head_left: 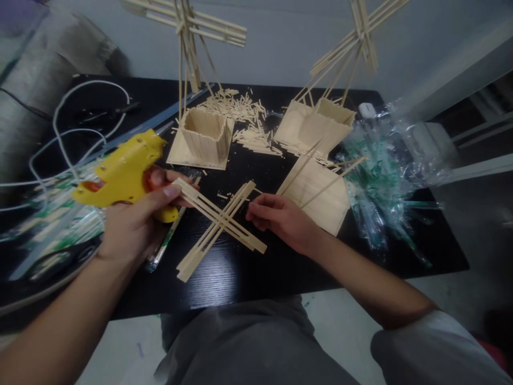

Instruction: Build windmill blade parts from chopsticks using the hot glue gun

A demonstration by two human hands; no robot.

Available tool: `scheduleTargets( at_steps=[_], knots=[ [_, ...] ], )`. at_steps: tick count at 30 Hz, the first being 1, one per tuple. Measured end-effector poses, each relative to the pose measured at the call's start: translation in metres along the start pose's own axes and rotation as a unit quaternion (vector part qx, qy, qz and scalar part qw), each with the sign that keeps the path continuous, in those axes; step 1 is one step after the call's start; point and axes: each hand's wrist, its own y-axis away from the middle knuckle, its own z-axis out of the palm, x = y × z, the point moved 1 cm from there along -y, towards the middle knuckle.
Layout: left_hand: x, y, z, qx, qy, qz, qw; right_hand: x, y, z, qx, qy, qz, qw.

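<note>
My left hand (138,216) is closed around a yellow hot glue gun (128,168), its nozzle pointing away to the upper right. The same hand's thumb and fingers also pinch the upper left end of a cross of thin wooden sticks (220,220), shaped like windmill sails. Just right of that cross, my right hand (282,219) has its fingertips pinched together. Whatever they hold, if anything, is too small to make out. Beyond the right hand lies a flat wooden-stick panel (320,195) with long thin sticks rising from it.
Two stick windmill models with box bases (204,136) (326,128) stand at the back of the black table (216,278). Between them lies a pile of short stick pieces (248,117). Clear and green plastic wrappers (377,182) cover the right side; wrapped sticks and a white cable (60,117) lie left.
</note>
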Motion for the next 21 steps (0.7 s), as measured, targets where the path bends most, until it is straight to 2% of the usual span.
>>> scheduleTargets(
  at_steps=[5,11,14,17,21],
  knots=[
    [0.002,0.000,0.004,0.022,0.004,-0.014,1.000,0.002,0.002,0.001,-0.041,-0.010,0.018,0.999],
    [-0.001,-0.004,0.007,0.044,-0.002,-0.023,0.999,0.000,0.009,0.008,-0.159,-0.036,0.109,0.981],
    [-0.004,-0.004,0.003,0.035,-0.022,-0.028,0.999,0.000,0.008,0.006,-0.189,-0.053,0.129,0.972],
    [-0.006,-0.003,-0.003,0.034,-0.074,-0.001,0.997,-0.001,0.005,0.002,-0.199,-0.086,0.149,0.965],
    [-0.006,-0.004,-0.015,0.048,-0.186,0.089,0.977,-0.004,0.002,0.000,-0.176,-0.133,0.144,0.965]
  ],
)
